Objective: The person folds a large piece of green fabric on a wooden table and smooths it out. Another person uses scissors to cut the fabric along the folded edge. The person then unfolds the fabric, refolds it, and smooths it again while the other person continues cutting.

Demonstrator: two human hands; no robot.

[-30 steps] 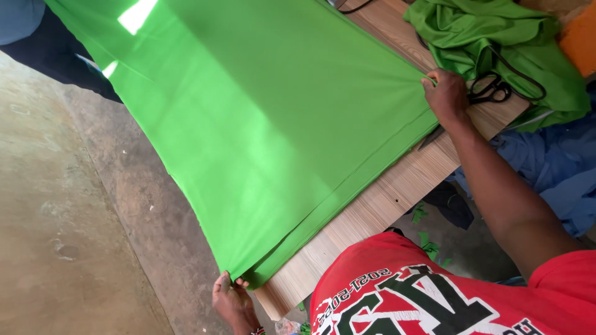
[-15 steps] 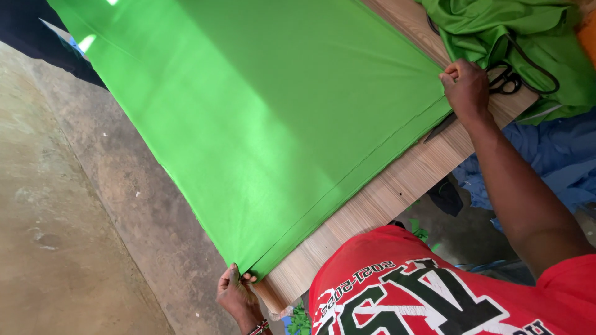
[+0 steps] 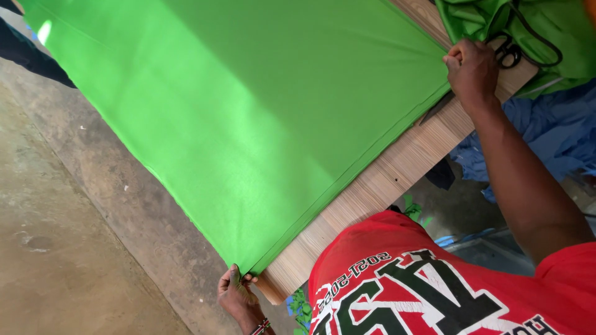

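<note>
Green cloth [image 3: 248, 118] lies stretched over the table [image 3: 372, 186] — left hand [image 3: 236, 294] pinches its near corner, right hand [image 3: 472, 68] — arm extended — grips the far corner beside scissors [image 3: 510, 53].

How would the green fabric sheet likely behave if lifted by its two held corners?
The green fabric sheet probably sags: floppy, with pull wrinkles near the right hand. It seems light, since the left hand pinches one corner.

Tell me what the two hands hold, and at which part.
Both hold the green fabric by its near folded edge: the left hand pinches one corner, the right hand grips the other end.
</note>
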